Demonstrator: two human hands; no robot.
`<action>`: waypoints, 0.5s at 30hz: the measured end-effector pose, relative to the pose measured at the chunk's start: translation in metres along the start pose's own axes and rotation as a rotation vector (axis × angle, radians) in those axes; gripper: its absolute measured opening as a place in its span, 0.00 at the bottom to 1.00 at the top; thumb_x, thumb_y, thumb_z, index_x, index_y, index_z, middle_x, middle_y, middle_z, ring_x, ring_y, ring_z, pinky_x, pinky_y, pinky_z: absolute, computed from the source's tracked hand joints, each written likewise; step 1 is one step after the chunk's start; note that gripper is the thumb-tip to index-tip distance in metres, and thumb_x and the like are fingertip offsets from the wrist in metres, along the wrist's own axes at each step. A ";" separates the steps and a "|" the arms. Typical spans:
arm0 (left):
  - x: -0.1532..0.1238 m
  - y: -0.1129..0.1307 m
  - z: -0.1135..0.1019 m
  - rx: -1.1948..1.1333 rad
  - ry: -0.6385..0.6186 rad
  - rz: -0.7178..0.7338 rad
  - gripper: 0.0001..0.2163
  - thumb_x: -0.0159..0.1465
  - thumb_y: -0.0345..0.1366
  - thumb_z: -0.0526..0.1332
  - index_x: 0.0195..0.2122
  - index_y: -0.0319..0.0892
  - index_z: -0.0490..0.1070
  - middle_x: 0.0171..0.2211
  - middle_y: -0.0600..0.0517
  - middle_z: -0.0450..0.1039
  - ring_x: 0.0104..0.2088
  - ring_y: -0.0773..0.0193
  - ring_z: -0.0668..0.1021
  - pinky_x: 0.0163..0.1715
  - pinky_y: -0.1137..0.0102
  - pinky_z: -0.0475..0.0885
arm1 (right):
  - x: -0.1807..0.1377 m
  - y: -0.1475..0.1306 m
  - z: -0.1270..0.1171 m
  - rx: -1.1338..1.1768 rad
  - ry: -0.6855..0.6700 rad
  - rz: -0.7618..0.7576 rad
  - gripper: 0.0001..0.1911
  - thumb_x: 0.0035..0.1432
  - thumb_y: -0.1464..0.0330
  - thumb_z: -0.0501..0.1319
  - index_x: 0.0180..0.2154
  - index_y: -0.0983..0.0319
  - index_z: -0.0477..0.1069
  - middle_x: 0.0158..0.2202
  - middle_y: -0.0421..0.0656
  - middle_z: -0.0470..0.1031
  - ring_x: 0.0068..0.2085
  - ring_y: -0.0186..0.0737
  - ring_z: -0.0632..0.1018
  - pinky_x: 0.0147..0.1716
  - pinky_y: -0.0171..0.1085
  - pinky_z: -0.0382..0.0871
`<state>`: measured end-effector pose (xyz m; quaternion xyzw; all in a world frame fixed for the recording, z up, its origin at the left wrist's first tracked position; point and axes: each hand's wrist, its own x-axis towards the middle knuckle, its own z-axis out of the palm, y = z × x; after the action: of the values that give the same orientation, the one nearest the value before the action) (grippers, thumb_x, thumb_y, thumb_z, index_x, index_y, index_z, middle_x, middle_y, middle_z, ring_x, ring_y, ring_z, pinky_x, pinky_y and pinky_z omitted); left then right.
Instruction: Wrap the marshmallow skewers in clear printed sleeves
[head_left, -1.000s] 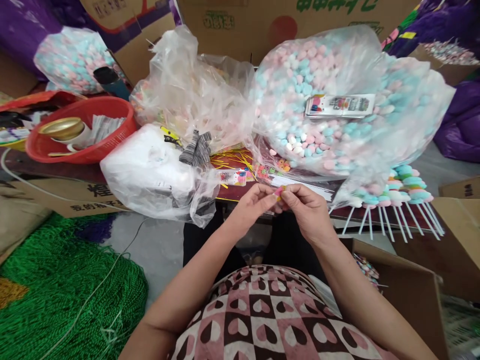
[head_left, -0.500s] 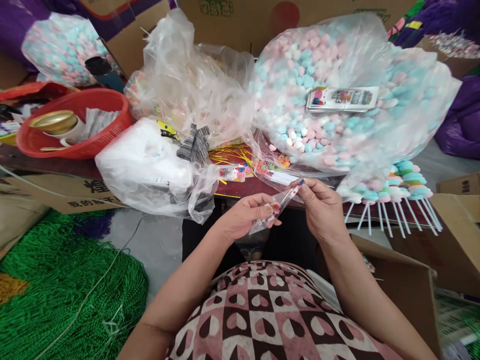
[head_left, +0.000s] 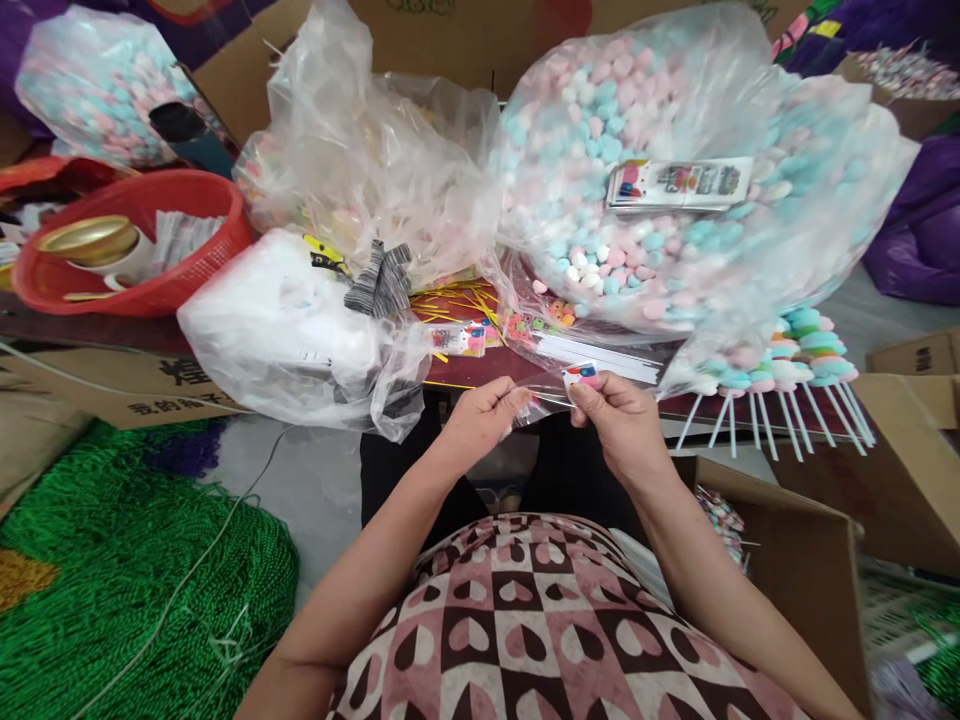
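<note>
In front of my lap, a small clear plastic bag (head_left: 550,392) is stretched between my two hands. My left hand (head_left: 484,418) pinches its left end, and the fingers hide most of what is inside. At the other end, a small printed card (head_left: 580,374) in white, red and blue sticks out above the thumb of my right hand (head_left: 621,415). The right fingers are closed on this card and the bag's end together. Whether the card lies inside the bag or over it, I cannot tell. Just beyond are white sticks (head_left: 596,355) and a stack of printed cards (head_left: 472,338).
Marshmallow skewers (head_left: 814,350) overhang the table's right edge. A big bag of pastel marshmallows (head_left: 675,250) carries more cards (head_left: 679,184). Yellow twist ties (head_left: 457,300), a white plastic bag (head_left: 292,320) and a red basket (head_left: 217,262) lie leftward. An open carton (head_left: 802,560) stands low right.
My right hand has lowered slightly and turned, and the printed card now shows at its thumb. The bag is pulled more level between the hands. The whole view has shifted a little.
</note>
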<state>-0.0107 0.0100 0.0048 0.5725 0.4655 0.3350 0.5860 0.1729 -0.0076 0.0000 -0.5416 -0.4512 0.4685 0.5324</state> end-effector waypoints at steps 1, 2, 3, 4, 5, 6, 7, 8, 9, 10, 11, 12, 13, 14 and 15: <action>0.001 -0.001 0.002 -0.064 0.012 -0.019 0.18 0.63 0.52 0.58 0.27 0.42 0.64 0.23 0.57 0.66 0.24 0.71 0.69 0.28 0.74 0.63 | -0.002 0.004 0.000 -0.037 0.004 -0.013 0.18 0.53 0.53 0.67 0.25 0.60 0.71 0.16 0.34 0.66 0.19 0.31 0.64 0.22 0.33 0.60; 0.001 -0.002 0.004 -0.136 0.024 -0.041 0.18 0.62 0.53 0.59 0.29 0.42 0.65 0.24 0.57 0.68 0.25 0.70 0.71 0.29 0.74 0.65 | -0.005 0.007 0.000 -0.068 -0.005 -0.020 0.19 0.56 0.52 0.65 0.23 0.60 0.70 0.15 0.34 0.64 0.19 0.31 0.64 0.22 0.33 0.60; 0.002 -0.003 0.005 -0.204 0.033 -0.058 0.17 0.61 0.53 0.60 0.31 0.42 0.66 0.24 0.57 0.69 0.25 0.70 0.73 0.29 0.73 0.67 | -0.007 0.010 0.000 -0.087 -0.021 -0.018 0.22 0.58 0.52 0.63 0.21 0.60 0.68 0.14 0.35 0.63 0.19 0.31 0.64 0.22 0.33 0.59; 0.003 -0.006 0.007 -0.251 0.038 -0.067 0.17 0.60 0.53 0.61 0.33 0.42 0.67 0.24 0.57 0.70 0.24 0.70 0.74 0.29 0.73 0.67 | -0.008 0.012 0.001 -0.091 -0.038 -0.006 0.23 0.60 0.52 0.61 0.20 0.60 0.67 0.14 0.35 0.63 0.19 0.31 0.64 0.22 0.33 0.60; 0.004 -0.008 0.008 -0.274 0.050 -0.069 0.16 0.60 0.52 0.61 0.34 0.43 0.67 0.21 0.58 0.68 0.22 0.70 0.73 0.27 0.73 0.67 | -0.009 0.013 0.001 -0.079 -0.046 0.010 0.24 0.60 0.52 0.61 0.19 0.60 0.67 0.15 0.36 0.64 0.20 0.31 0.65 0.23 0.33 0.61; 0.004 -0.011 0.009 -0.270 0.064 -0.065 0.16 0.61 0.52 0.61 0.34 0.43 0.67 0.19 0.60 0.66 0.19 0.71 0.70 0.25 0.74 0.66 | -0.010 0.014 0.002 -0.050 -0.043 0.026 0.23 0.60 0.53 0.61 0.20 0.60 0.68 0.16 0.36 0.66 0.21 0.32 0.67 0.24 0.33 0.62; 0.005 -0.014 0.010 -0.245 0.081 -0.056 0.16 0.61 0.52 0.60 0.33 0.43 0.67 0.17 0.61 0.63 0.17 0.72 0.68 0.24 0.74 0.65 | -0.009 0.013 0.002 -0.010 -0.037 0.041 0.19 0.58 0.54 0.64 0.23 0.60 0.71 0.19 0.36 0.69 0.22 0.32 0.68 0.25 0.33 0.64; 0.005 -0.016 0.011 -0.209 0.093 -0.048 0.15 0.62 0.52 0.59 0.33 0.43 0.67 0.16 0.62 0.61 0.16 0.73 0.66 0.23 0.74 0.64 | -0.009 0.013 0.003 0.036 -0.028 0.053 0.16 0.55 0.55 0.66 0.26 0.60 0.73 0.21 0.36 0.71 0.24 0.32 0.70 0.26 0.33 0.65; 0.005 -0.018 0.012 -0.170 0.098 -0.045 0.15 0.63 0.52 0.59 0.32 0.43 0.67 0.16 0.62 0.60 0.16 0.73 0.65 0.22 0.75 0.63 | -0.008 0.013 0.003 0.082 -0.020 0.063 0.13 0.52 0.56 0.69 0.29 0.59 0.75 0.23 0.36 0.73 0.25 0.32 0.71 0.27 0.34 0.66; 0.005 -0.020 0.013 -0.138 0.101 -0.045 0.16 0.63 0.52 0.58 0.31 0.44 0.67 0.16 0.62 0.60 0.16 0.73 0.65 0.22 0.75 0.63 | -0.007 0.012 0.003 0.119 -0.014 0.072 0.13 0.50 0.57 0.70 0.32 0.59 0.75 0.24 0.36 0.73 0.25 0.32 0.71 0.27 0.34 0.67; 0.005 -0.020 0.014 -0.123 0.102 -0.044 0.16 0.63 0.52 0.58 0.31 0.43 0.66 0.16 0.62 0.60 0.16 0.73 0.65 0.22 0.75 0.63 | -0.006 0.012 0.003 0.142 -0.008 0.077 0.14 0.48 0.57 0.71 0.32 0.59 0.75 0.23 0.35 0.72 0.25 0.32 0.70 0.27 0.34 0.66; 0.004 -0.019 0.015 -0.134 0.100 -0.042 0.16 0.63 0.52 0.58 0.30 0.43 0.66 0.17 0.62 0.59 0.16 0.74 0.65 0.22 0.75 0.64 | -0.005 0.012 0.002 0.148 -0.001 0.080 0.14 0.48 0.57 0.71 0.31 0.59 0.75 0.22 0.35 0.71 0.24 0.32 0.70 0.26 0.34 0.66; 0.003 -0.018 0.016 -0.177 0.096 -0.045 0.17 0.63 0.52 0.58 0.29 0.43 0.65 0.16 0.62 0.58 0.16 0.74 0.64 0.22 0.74 0.64 | -0.006 0.013 0.002 0.145 0.014 0.077 0.14 0.48 0.57 0.71 0.29 0.60 0.74 0.20 0.35 0.70 0.22 0.31 0.68 0.25 0.34 0.64; 0.003 -0.016 0.017 -0.243 0.077 -0.054 0.18 0.62 0.53 0.59 0.28 0.43 0.65 0.16 0.62 0.56 0.15 0.75 0.62 0.23 0.74 0.66 | -0.006 0.013 0.001 0.137 0.032 0.070 0.15 0.49 0.57 0.71 0.26 0.60 0.73 0.19 0.34 0.68 0.21 0.31 0.67 0.24 0.33 0.63; 0.002 -0.014 0.018 -0.314 0.044 -0.070 0.17 0.61 0.53 0.61 0.29 0.43 0.65 0.16 0.63 0.56 0.15 0.75 0.61 0.23 0.73 0.67 | -0.007 0.014 0.000 0.129 0.043 0.065 0.16 0.50 0.57 0.70 0.24 0.61 0.71 0.18 0.34 0.67 0.21 0.30 0.66 0.24 0.33 0.61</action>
<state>0.0047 0.0038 -0.0107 0.4499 0.4399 0.3956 0.6691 0.1714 -0.0145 -0.0141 -0.5307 -0.3906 0.5018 0.5603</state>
